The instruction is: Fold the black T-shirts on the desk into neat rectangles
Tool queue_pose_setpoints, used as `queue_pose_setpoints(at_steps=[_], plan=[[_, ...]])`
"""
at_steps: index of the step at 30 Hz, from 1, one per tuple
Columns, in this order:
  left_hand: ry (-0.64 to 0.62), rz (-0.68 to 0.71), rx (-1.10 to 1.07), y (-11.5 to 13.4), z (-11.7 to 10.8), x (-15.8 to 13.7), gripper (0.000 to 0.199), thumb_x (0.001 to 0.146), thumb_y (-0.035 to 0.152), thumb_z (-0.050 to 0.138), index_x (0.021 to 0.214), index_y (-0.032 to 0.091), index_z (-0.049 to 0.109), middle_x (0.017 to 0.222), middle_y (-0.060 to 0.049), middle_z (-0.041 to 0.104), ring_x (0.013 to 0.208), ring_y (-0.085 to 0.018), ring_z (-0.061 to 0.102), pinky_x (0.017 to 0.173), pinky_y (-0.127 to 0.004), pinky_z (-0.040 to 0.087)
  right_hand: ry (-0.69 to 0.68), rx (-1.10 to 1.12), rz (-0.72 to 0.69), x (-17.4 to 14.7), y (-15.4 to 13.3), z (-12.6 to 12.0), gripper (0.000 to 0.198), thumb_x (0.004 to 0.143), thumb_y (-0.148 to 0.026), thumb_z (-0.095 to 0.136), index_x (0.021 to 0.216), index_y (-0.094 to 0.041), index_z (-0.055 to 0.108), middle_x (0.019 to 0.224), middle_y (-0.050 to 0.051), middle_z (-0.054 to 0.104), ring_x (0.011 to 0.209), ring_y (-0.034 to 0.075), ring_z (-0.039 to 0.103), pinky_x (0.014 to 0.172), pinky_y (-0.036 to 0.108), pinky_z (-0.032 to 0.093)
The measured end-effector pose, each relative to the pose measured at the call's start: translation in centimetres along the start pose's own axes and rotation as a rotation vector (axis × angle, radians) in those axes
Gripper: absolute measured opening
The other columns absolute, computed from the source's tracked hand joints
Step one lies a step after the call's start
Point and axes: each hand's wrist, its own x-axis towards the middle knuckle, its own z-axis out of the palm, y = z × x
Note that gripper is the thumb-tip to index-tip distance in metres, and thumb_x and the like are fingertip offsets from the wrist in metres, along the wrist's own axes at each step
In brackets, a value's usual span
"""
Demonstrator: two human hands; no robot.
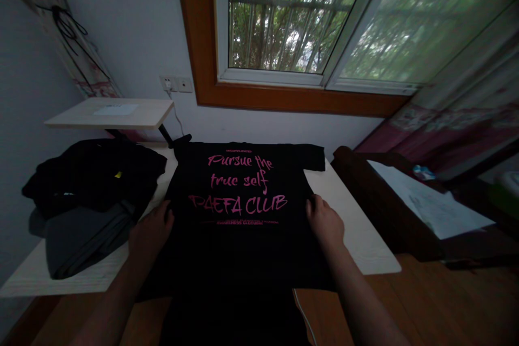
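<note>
A black T-shirt (243,248) with pink lettering lies spread flat on the pale wooden table (365,243), its sleeves toward the wall and its lower edge hanging over the front. My left hand (152,230) grips the shirt's left side edge, fingers curled over the fabric. On the opposite side edge, my right hand (325,220) pinches the cloth at about the same height. Beside my left hand sits a heap of black clothes (97,173) with a folded grey garment (89,238) at its front.
A small raised shelf (113,113) with a paper on it stands at the back left. Behind the table are a wall socket (176,84) and a wood-framed window (300,98). To the right stands a dark wooden piece of furniture (381,205) bearing a white sheet (430,200). A white cable (304,313) hangs below the table.
</note>
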Motion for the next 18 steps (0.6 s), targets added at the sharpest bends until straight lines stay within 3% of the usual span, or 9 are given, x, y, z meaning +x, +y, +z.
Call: queue_pose_setpoints(at_steps=[6, 12, 18], plan=[[-0.138, 0.020, 0.049, -0.8, -0.5, -1.1, 0.047, 0.103, 0.035, 0.028, 0.139, 0.022, 0.056, 0.117, -0.011, 0.075, 0.090, -0.028, 0.074, 0.075, -0.037, 0.052, -0.150, 0.047, -0.004, 0.2, 0.7, -0.1, 0.037, 0.107, -0.040, 0.031, 0.130, -0.023, 0.056, 0.105, 0.011, 0.076, 0.082, 0.025, 0.073, 0.067, 0.032, 0.047], [-0.276, 0.012, -0.080, -2.5, -2.7, -1.6, 0.037, 0.094, 0.033, 0.045, 0.125, 0.030, 0.065, 0.102, -0.007, 0.077, 0.078, -0.025, 0.073, 0.075, -0.036, 0.054, -0.238, 0.088, -0.023, -0.5, 2.7, -0.4, 0.038, 0.107, -0.040, 0.029, 0.131, -0.026, 0.054, 0.102, 0.012, 0.076, 0.083, 0.026, 0.073, 0.068, 0.033, 0.045], [-0.481, 0.087, -0.113, -4.3, -3.6, -1.8, 0.034, 0.097, 0.044, 0.041, 0.115, 0.029, 0.066, 0.089, -0.006, 0.076, 0.078, -0.026, 0.074, 0.073, -0.036, 0.053, -0.447, 0.102, -0.057, 0.1, 5.0, -1.5, 0.035, 0.105, -0.038, 0.033, 0.129, -0.026, 0.054, 0.098, 0.012, 0.075, 0.087, 0.028, 0.072, 0.068, 0.033, 0.044]])
